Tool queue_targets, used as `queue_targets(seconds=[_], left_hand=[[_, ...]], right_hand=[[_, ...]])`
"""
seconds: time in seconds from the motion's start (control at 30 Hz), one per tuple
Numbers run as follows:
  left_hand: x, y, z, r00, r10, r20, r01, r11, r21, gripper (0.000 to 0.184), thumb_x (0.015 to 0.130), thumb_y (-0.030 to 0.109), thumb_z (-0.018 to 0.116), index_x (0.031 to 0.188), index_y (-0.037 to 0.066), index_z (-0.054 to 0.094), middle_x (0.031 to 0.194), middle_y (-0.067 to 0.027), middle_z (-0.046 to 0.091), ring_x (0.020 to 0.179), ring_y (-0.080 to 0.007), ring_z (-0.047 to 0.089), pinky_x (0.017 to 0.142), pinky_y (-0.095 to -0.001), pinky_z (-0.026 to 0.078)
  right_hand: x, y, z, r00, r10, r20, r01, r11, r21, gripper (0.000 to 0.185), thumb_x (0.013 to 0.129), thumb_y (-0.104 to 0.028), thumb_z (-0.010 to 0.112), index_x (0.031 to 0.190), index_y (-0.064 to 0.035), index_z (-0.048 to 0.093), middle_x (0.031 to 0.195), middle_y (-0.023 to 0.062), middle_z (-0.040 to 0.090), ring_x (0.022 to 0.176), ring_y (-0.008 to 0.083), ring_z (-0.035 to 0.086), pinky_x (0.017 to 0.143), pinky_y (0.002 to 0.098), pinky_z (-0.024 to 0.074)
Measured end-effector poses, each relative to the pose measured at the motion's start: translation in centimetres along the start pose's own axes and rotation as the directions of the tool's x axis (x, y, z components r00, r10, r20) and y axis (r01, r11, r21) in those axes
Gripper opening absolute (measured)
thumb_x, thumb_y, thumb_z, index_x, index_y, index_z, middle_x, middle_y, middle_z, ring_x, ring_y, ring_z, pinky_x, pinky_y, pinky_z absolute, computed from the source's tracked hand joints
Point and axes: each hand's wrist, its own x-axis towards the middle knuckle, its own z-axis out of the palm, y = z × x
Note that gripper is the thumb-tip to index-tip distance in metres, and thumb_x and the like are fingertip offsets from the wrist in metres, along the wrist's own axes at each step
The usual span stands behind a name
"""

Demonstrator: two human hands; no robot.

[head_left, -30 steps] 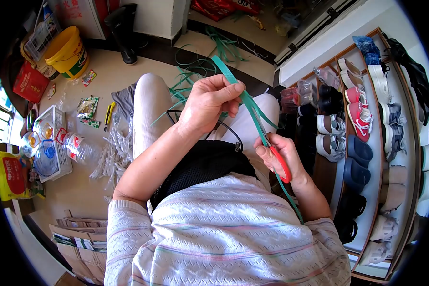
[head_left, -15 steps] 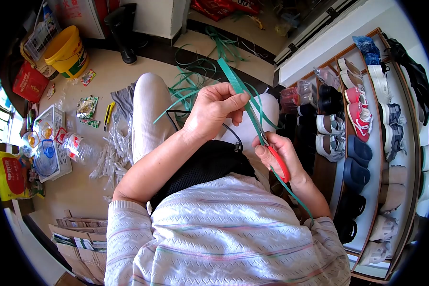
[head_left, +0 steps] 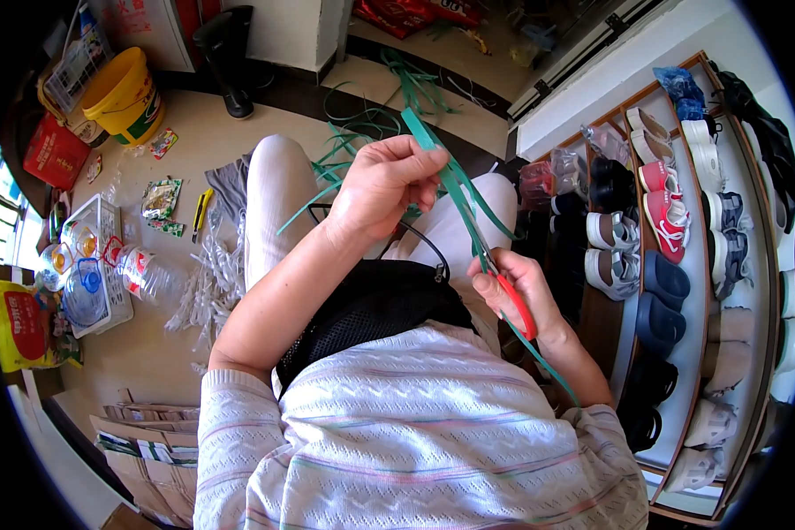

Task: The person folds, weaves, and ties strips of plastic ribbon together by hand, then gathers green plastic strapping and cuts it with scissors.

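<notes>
My left hand (head_left: 389,181) pinches a flat green plastic strap (head_left: 421,132) near its top end, above my lap. Red-handled scissors (head_left: 515,305) sit in my right hand (head_left: 523,287), fingers closed around the grip. Their blades lie along the strap, which is split lengthwise there. A narrow green strip (head_left: 543,364) trails from the scissors down past my right wrist. Behind my left hand, cut green strips (head_left: 362,124) lie in a loose tangle beyond my knees. A black mesh bag (head_left: 371,309) rests at my waist.
A shoe rack (head_left: 623,327) with many shoes stands at the right. On the left floor are a yellow bucket (head_left: 125,97), a white basket (head_left: 106,296) with bottles, a yellow cutter knife (head_left: 202,210) and a heap of clear plastic strips (head_left: 212,287). Folded cardboard (head_left: 150,459) lies lower left.
My left hand has shifted slightly left and towards me along the strap. My right hand and the scissors have barely moved.
</notes>
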Motion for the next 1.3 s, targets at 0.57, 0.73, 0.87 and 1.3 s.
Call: queue_targets(seconds=[0.57,0.73,0.87,1.3], left_hand=[[-0.7,-0.7,0.3,0.997,0.062,0.052,-0.064,0.997,0.041,0.009,0.080,0.010,0.064,0.077,0.003,0.059,0.063,-0.0039,0.058,0.046,-0.0105,0.054,0.044,-0.0221,0.044],[-0.9,-0.5,0.7,0.998,0.054,0.028,-0.055,0.996,0.067,0.013,0.081,0.012,0.064,0.074,0.003,0.058,0.060,-0.0019,0.055,0.048,-0.0086,0.051,0.045,-0.0213,0.042],[-1.1,-1.1,0.8,0.997,0.055,0.057,-0.063,0.988,0.139,0.014,0.081,0.012,0.063,0.072,0.003,0.057,0.059,-0.0019,0.055,0.048,-0.0084,0.051,0.046,-0.0213,0.041],[-0.7,-0.8,0.2,0.998,-0.025,0.056,0.030,0.997,-0.075,0.011,0.082,0.011,0.062,0.081,0.001,0.060,0.064,-0.0042,0.056,0.047,-0.0116,0.053,0.042,-0.0232,0.043]], right_hand=[[-0.3,-0.5,0.5,0.998,0.049,0.025,-0.051,0.994,0.098,0.032,0.083,-0.032,0.062,0.089,-0.0017,0.052,0.057,-0.0036,0.044,0.044,0.0033,0.040,0.041,0.0173,0.0322],[-0.2,-0.5,0.5,0.998,0.047,0.031,-0.050,0.995,0.085,0.034,0.082,-0.034,0.062,0.090,-0.0016,0.052,0.058,-0.0033,0.045,0.045,0.0037,0.041,0.041,0.0178,0.0331],[0.2,-0.4,0.3,0.999,-0.003,0.041,-0.001,0.994,0.111,0.037,0.082,-0.035,0.062,0.092,-0.0013,0.052,0.059,-0.0027,0.046,0.047,0.0045,0.042,0.043,0.0181,0.0341],[0.0,-0.8,0.7,1.000,0.005,-0.016,-0.004,1.000,0.025,0.033,0.081,-0.034,0.064,0.087,-0.0027,0.054,0.059,-0.0042,0.046,0.048,0.0038,0.042,0.043,0.0174,0.0322]])
